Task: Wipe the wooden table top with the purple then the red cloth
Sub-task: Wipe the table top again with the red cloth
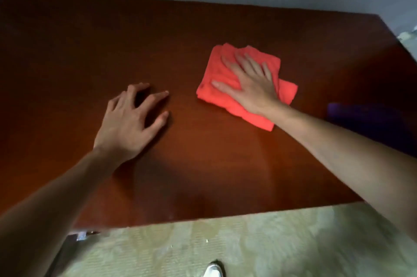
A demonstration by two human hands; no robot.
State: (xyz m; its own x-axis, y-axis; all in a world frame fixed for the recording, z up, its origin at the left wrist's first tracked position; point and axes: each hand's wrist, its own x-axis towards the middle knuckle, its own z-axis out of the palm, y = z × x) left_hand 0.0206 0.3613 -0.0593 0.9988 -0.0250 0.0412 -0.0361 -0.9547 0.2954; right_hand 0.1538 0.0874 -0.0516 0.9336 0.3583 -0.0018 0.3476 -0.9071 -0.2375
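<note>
The wooden worktop (90, 46) is reddish-brown and carries two cloths. The red cloth (214, 66), folded into a rough square with layered edges showing, lies right of centre. The right hand (250, 82) lies flat upon it, palm down, fingers straight and spread, pressing the cloth to the surface; nothing is gripped. The left hand (128, 123) rests directly on the bare wood to the left of the cloth, well apart from it, fingers spread and slightly arched, fingertips touching the surface, holding nothing. The purple cloth (361, 116) lies near the right edge of the worktop, beyond the right forearm, blurred and in shadow; its fold cannot be made out. Below the near edge is pale patterned carpet (248, 249) with a white shoe (213, 271) visible.
</note>
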